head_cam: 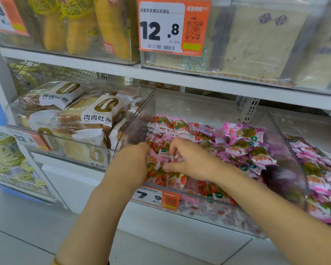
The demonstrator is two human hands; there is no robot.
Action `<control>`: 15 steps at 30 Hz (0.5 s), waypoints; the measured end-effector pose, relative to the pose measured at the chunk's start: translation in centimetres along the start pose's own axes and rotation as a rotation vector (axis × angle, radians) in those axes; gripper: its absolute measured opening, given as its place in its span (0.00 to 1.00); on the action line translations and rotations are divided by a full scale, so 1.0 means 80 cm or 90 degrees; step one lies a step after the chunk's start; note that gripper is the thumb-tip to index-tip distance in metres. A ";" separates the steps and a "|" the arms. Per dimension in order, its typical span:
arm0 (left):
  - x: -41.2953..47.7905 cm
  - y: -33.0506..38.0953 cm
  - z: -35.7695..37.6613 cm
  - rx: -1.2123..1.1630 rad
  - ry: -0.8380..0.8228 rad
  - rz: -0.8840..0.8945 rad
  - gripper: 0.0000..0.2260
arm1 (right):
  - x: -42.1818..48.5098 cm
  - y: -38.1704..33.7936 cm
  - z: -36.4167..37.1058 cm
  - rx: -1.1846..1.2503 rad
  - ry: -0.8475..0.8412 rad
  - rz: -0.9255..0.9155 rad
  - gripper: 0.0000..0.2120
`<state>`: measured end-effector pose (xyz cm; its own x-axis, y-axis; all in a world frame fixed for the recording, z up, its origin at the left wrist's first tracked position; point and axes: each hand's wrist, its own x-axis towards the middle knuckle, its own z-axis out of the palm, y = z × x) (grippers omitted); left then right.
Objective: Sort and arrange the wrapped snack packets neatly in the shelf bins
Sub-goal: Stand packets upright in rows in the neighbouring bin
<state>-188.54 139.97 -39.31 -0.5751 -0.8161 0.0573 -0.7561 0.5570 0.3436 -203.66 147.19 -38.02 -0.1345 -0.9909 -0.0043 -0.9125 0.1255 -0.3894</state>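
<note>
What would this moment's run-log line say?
phase: arranging | left hand: against strawberry packets, fingers hidden | right hand: pinches strawberry packets | place: middle clear bin, front left | purple packets: piled at right, untouched

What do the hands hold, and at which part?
The right hand pinches a strawberry packet by its edge; what the left hand holds is hidden.

Left hand, right hand among snack packets, clear bin

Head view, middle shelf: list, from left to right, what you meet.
Toast bread packets, left hand, right hand (both in strawberry snack packets), purple snack packets, neighbouring bin's pink packets.
</note>
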 end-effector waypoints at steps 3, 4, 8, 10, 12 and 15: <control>-0.006 0.012 -0.001 0.167 0.044 0.029 0.11 | -0.011 0.006 0.002 -0.063 0.065 -0.040 0.17; -0.007 0.017 -0.003 0.204 0.073 0.048 0.12 | -0.015 0.008 -0.004 -0.016 0.072 -0.034 0.15; 0.004 0.023 0.003 0.067 0.011 0.157 0.11 | -0.026 0.016 -0.013 0.070 -0.006 -0.001 0.17; 0.011 0.018 0.010 0.054 -0.067 0.170 0.10 | -0.027 0.017 -0.009 0.065 -0.016 0.003 0.18; 0.013 0.013 0.013 0.067 -0.097 0.161 0.10 | -0.026 0.016 -0.006 0.094 -0.017 0.012 0.18; 0.017 0.007 0.015 0.059 -0.101 0.166 0.10 | -0.022 0.014 -0.004 0.166 0.010 0.049 0.18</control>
<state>-190.14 139.36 -40.14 -0.7895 -0.6135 -0.0174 -0.5976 0.7619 0.2498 -204.56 149.13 -38.18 -0.2080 -0.9777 -0.0296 -0.7693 0.1821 -0.6123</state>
